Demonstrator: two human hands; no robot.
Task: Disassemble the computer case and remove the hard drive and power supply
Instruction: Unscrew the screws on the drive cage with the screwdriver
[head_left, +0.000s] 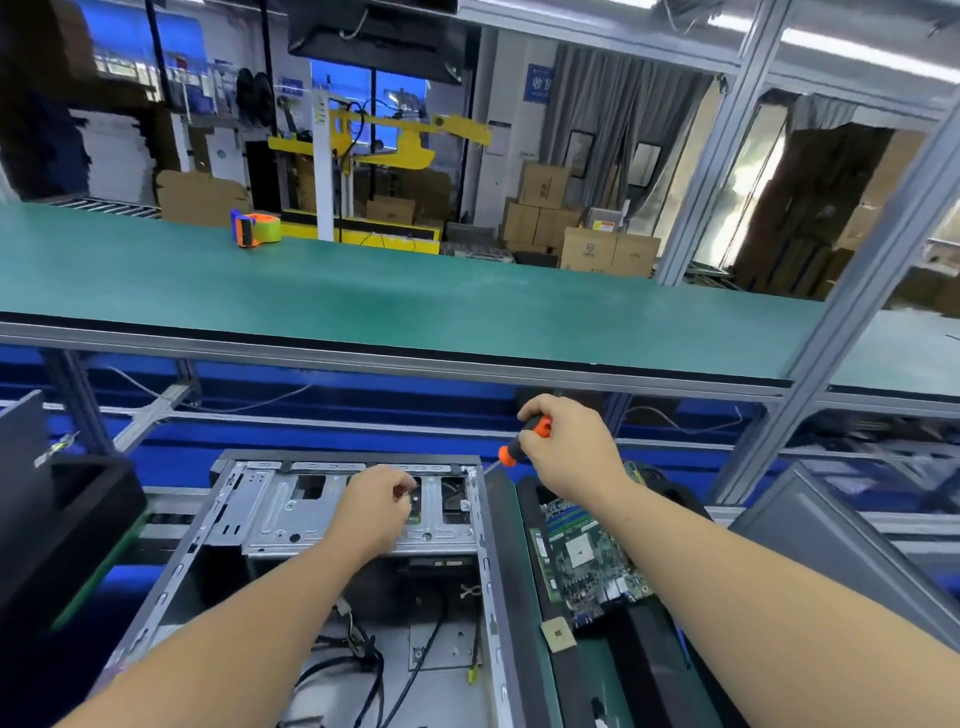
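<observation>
An open grey computer case (488, 571) lies flat in front of me with loose black cables (363, 660) inside. A silver metal drive cage (280, 514) spans its far end. My left hand (376, 506) rests on the cage with its fingers curled at one of the cage's openings; whether it holds anything is hidden. My right hand (569, 441) grips a screwdriver (522, 441) with an orange and black handle. Its tip points down-left at the case's far right corner (474, 472).
A green motherboard (587, 561) and a small tan chip (558, 635) lie on a dark panel right of the case. Black trays (78, 525) stand at left, a grey panel (852, 545) at right. The green shelf (415, 306) above holds an orange tape dispenser (254, 227).
</observation>
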